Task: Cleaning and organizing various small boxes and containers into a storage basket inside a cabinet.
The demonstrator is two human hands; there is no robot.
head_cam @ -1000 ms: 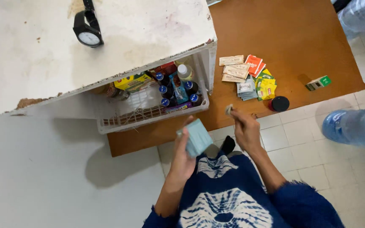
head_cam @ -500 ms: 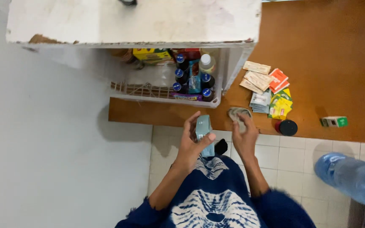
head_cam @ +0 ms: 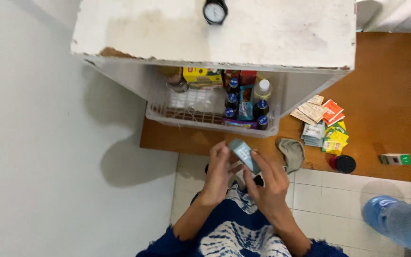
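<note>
Hands met in front of your chest, just off the near edge of the brown counter. Your left hand and right hand both gripped a small pale-blue box, fingers curled around it from either side, the box tilted and held above the tiled floor. Just beside your right hand, a crumpled grey cloth lay at the counter's edge. Beyond it sat a spread of sachets, a black lid and a small green-and-white box. A white wire basket held dark bottles, under a white shelf with a wristwatch on top.
</note>
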